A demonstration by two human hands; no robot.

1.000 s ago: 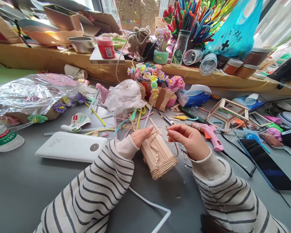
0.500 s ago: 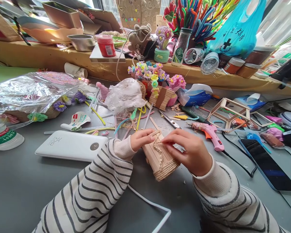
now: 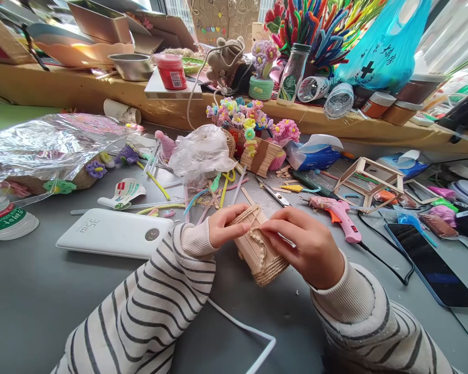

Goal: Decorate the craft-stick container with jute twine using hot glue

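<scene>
A small box of wooden craft sticks (image 3: 246, 248), its lower edge wrapped in twine, is tilted between my hands above the grey table. My left hand (image 3: 229, 224) grips the box's far left end, thumb on top. A loose length of twine (image 3: 260, 252) curls across the stick face. With thumb and forefinger together, my right hand (image 3: 306, 243) pinches the twine near the far end of the box. The exact spot between those fingertips is partly hidden.
Left of my hands lies a white power bank (image 3: 115, 234). To the right are a pink glue gun (image 3: 337, 214), scissors (image 3: 273, 192), a stick frame (image 3: 370, 182) and a phone (image 3: 431, 265). A white cable (image 3: 244, 326) runs in front.
The box has shifted and tilted slightly. My left thumb has moved toward the right fingertips, and the loose twine on the stick face now curves differently, farther right.
</scene>
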